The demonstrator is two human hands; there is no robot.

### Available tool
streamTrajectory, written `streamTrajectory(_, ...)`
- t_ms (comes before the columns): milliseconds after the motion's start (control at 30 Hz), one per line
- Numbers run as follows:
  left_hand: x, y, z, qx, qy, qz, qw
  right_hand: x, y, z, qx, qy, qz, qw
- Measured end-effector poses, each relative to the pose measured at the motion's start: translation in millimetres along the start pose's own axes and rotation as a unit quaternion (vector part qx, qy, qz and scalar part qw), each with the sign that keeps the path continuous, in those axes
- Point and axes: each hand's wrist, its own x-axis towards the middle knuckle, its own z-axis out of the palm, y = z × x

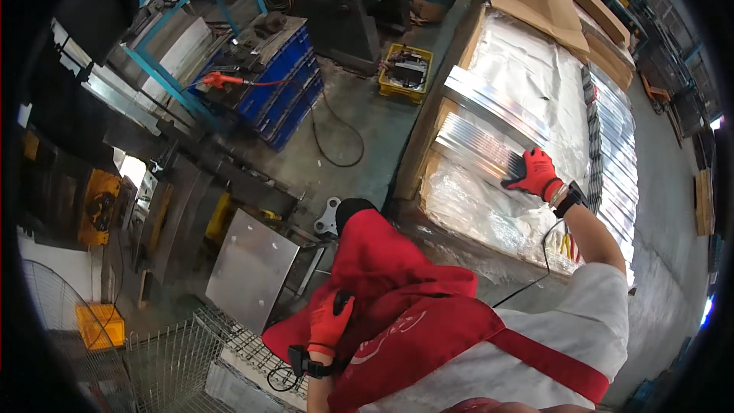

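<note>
My right hand (pixel 539 173), in a red and black glove, grips the near right end of a shiny ribbed metal panel (pixel 478 145). Its thumb and fingers lie across the panel's end. Beyond that panel lies another bright metal panel (pixel 497 103), and both rest on a large carton covered with white sheeting (pixel 527 53). My left hand (pixel 330 323), gloved alike, rests by my red apron (pixel 405 275) with fingers loosely stretched and nothing seen in it. Part of its fingers is hard to make out.
Stacked metal profiles (pixel 612 160) line the carton's right side. Pliers (pixel 568 246) lie near its front edge. To the left are a grey metal plate (pixel 252 266), a wire basket (pixel 172 363), a blue cabinet (pixel 279 92) and a yellow crate (pixel 405 73). A hose (pixel 336 160) loops over the floor.
</note>
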Motion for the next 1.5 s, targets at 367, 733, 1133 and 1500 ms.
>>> streamTrajectory(367,-6,6,0,-0.010,-0.026,-0.035,0.999,13,-2,28,0.151,-0.046,0.032,0.987)
streamTrajectory(733,43,46,-14,-0.391,-0.159,0.025,0.906,-15,-35,-58,0.487,-0.074,-0.009,0.870)
streamTrajectory(1133,56,119,4,-0.734,-0.201,-0.053,0.647,-111,-214,-78,0.564,0.045,-0.028,0.824)
streamTrajectory(1500,72,30,-3,-0.624,0.069,0.091,0.773,-138,27,-11,0.269,0.201,0.302,0.892)
